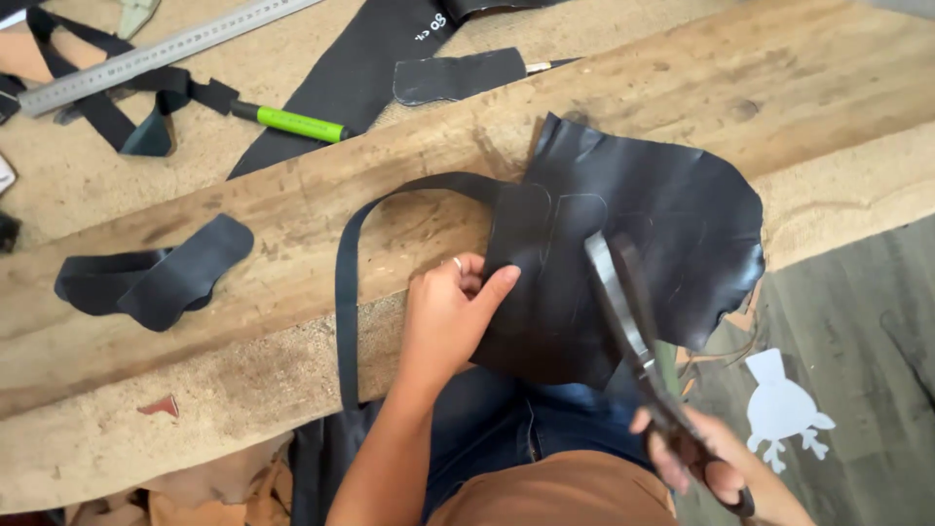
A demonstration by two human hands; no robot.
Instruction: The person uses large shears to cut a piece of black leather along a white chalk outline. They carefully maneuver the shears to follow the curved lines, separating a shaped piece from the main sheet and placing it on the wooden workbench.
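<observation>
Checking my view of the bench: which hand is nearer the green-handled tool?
Left. The left hand grips the black leather sheet at mid-bench, below the green-handled tool. The right hand holds scissors farther off, at the lower right.

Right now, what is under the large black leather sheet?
Under the large black leather sheet lies the long wooden plank; its near part hangs over blue jeans. The plank surface beneath it is covered, so anything lying there cannot be seen.

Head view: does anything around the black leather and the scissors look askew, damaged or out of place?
Mostly ordinary cutting clutter. One oddity: a white paper cut-out lies on the grey floor beside the bench, with thin tan scraps near it. The black leather piece hangs past the plank edge, held by the left hand; the right hand works the scissors.
</observation>
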